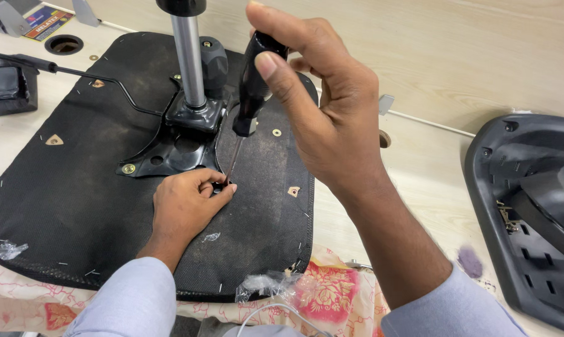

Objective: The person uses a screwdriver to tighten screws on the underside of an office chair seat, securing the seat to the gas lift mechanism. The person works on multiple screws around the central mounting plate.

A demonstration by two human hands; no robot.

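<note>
Right hand (332, 125) is clamped on the glossy black handle of a screwdriver (252, 84); its thin steel shaft runs down to frame centre. Left hand (185, 203) pinches a small dark fastener (219, 186) at the tip, fingers together. Keep the shaft square to the fastener and press axially. Both sit on the black, coarse fabric seat underside (76, 187), beside a pressed-steel bracket (170, 146) on the counter (432, 168).
</note>
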